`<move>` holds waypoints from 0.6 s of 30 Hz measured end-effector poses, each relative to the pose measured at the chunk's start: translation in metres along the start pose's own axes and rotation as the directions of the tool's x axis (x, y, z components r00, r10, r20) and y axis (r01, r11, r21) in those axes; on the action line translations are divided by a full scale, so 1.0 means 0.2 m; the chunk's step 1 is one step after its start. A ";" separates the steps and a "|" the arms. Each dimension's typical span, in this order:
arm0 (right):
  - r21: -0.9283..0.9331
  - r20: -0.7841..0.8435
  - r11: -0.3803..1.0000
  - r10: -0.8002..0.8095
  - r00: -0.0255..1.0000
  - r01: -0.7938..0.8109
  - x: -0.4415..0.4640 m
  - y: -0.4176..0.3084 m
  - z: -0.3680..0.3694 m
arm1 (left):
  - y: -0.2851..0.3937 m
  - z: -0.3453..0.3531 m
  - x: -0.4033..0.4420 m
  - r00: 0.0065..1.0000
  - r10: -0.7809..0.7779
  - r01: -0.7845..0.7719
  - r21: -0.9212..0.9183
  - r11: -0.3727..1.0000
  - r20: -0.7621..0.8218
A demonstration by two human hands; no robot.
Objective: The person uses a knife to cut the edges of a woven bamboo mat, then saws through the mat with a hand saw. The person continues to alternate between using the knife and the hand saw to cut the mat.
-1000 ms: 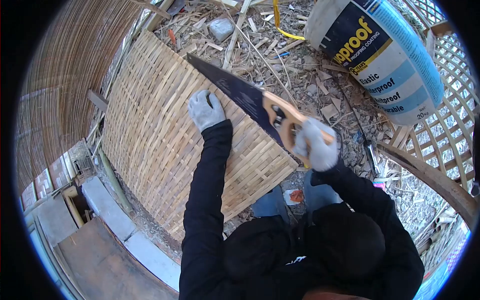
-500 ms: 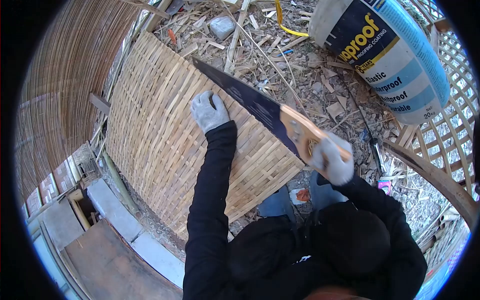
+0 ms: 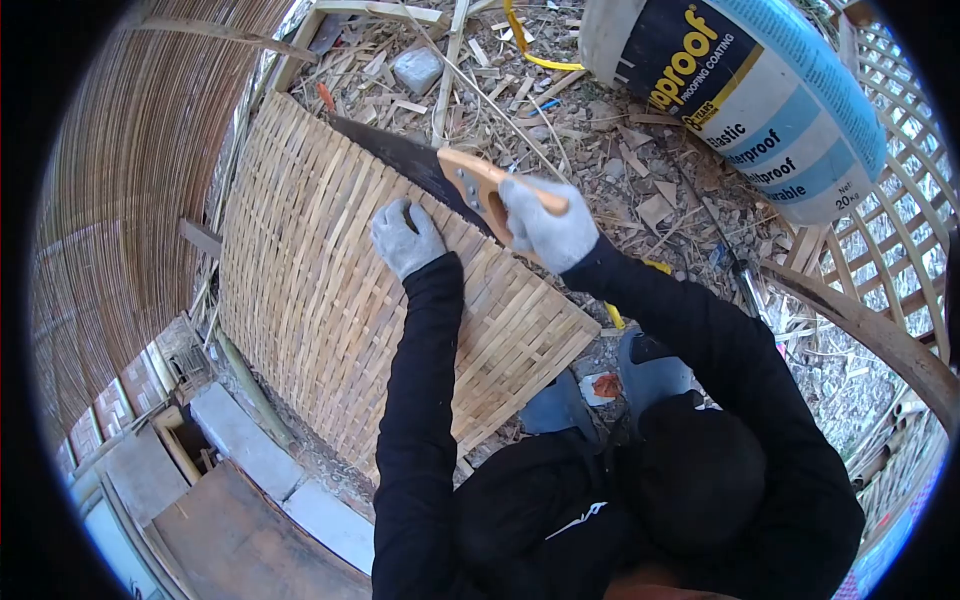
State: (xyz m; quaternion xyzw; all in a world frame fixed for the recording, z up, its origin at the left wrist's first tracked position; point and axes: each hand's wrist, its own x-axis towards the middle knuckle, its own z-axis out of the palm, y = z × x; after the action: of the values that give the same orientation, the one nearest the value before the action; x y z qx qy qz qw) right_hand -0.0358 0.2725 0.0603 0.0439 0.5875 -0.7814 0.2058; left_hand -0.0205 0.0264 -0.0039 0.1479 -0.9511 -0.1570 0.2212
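A woven bamboo panel (image 3: 400, 310) lies in front of me, its upper right edge running diagonally. Flat on its surface, near that edge, rests my left hand (image 3: 407, 238) in a grey glove, fingers partly spread and holding nothing. My right hand (image 3: 550, 222), also gloved, is wrapped round the wooden handle of a handsaw (image 3: 405, 160). The dark blade lies along the panel's upper right edge, its tip toward the upper left. The blade's lower side is hidden at the panel, so its contact with the edge cannot be made out.
A large coating bucket (image 3: 750, 110) leans at the upper right, beside a bamboo lattice (image 3: 890, 200). Wood chips and a grey stone (image 3: 418, 70) cover the ground beyond the panel. A slatted screen (image 3: 130, 200) curves at the left, above grey blocks (image 3: 240, 430). My boots are below the panel.
My right hand has moved up and left with the saw, after a short move down and right. My left hand stays on the panel. The whole view has shifted slightly.
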 end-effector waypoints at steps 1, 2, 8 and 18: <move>-0.035 0.019 0.999 -0.021 1.000 0.022 -0.04 0.01 -0.02 | 0.01 0.01 0.00 1.000 -0.002 0.002 0.006 1.000 -0.005; -0.002 0.015 1.000 -0.017 1.000 0.017 -0.10 0.01 -0.05 | 0.00 0.01 0.00 1.000 -0.005 0.005 0.016 1.000 -0.006; -0.088 0.057 0.993 0.085 0.995 -0.079 -0.63 -0.14 -0.38 | 0.00 0.01 0.00 1.000 0.015 -0.015 0.013 1.000 -0.012; -0.083 0.015 0.997 -0.003 1.000 0.004 -0.03 -0.08 0.00 | 0.04 0.00 0.01 1.000 -0.016 0.017 0.049 0.999 -0.014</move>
State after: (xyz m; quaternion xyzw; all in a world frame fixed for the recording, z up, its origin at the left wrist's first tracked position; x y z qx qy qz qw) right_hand -0.0369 0.2771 0.0765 0.0286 0.6179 -0.7570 0.2103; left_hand -0.0231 0.0327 -0.0003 0.1623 -0.9519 -0.1346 0.2225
